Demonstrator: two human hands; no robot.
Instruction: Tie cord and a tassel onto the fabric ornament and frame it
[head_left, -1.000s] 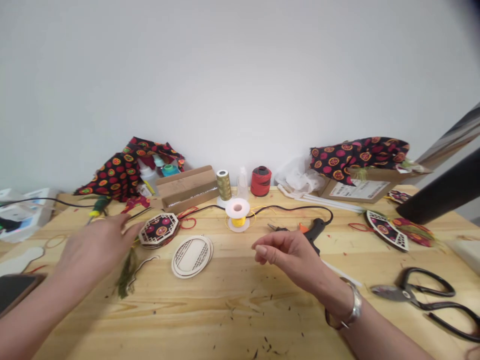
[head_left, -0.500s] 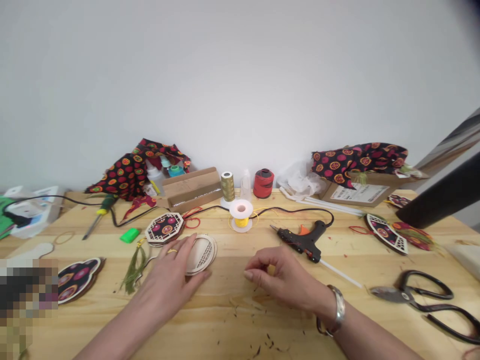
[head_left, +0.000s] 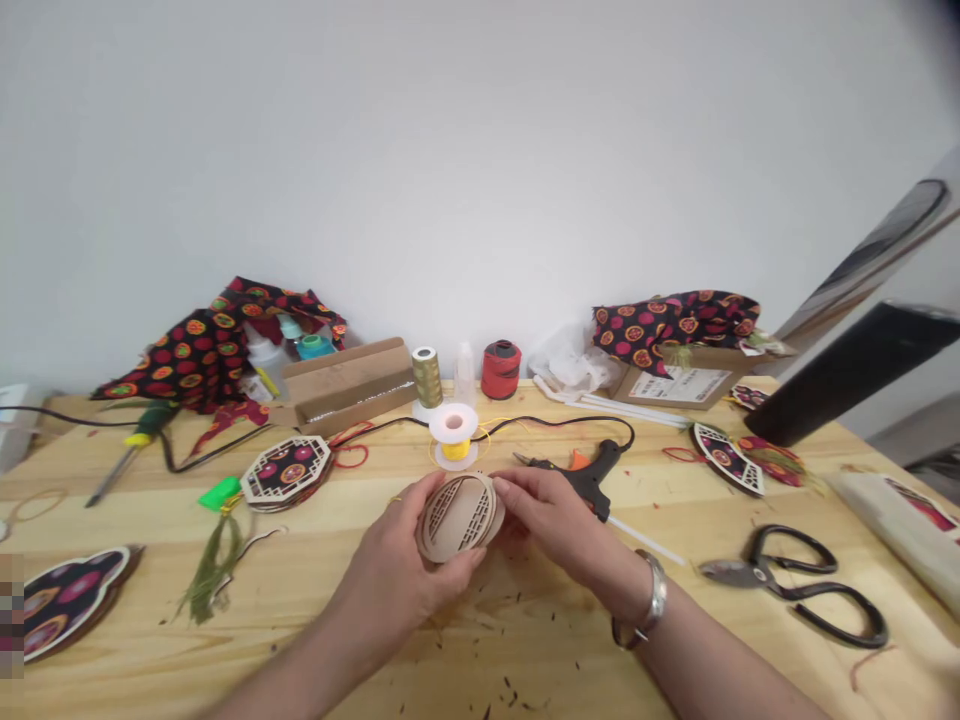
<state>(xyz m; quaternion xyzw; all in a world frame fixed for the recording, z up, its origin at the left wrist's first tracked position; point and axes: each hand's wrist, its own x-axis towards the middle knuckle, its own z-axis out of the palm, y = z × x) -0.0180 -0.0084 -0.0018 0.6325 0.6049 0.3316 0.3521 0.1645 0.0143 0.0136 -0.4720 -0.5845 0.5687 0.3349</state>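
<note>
A small stack of round wooden discs [head_left: 452, 528], the top one cut with a lattice pattern, is raised in front of me between both hands. My left hand [head_left: 394, 560] grips its left and lower edge, thumb along the near side. At the right edge, my right hand [head_left: 555, 520] pinches the discs between thumb and fingers; its other fingertips are partly hidden. Just beyond stands a spool of yellow cord [head_left: 454, 447]. A black glue gun [head_left: 592, 480] with a white glue stick lies behind my right hand.
Black-handled scissors [head_left: 765, 575] lie at right. To the left are an octagonal fabric ornament [head_left: 289, 472], a green tassel [head_left: 214, 565] and a screwdriver [head_left: 135, 450]. Along the wall stand a cardboard box [head_left: 349, 380], gold thread [head_left: 427, 378] and a red cord spool [head_left: 500, 370].
My left hand has lifted the discs from the table and brought them right. My right hand has moved in and taken their right edge. The view has shifted right.
</note>
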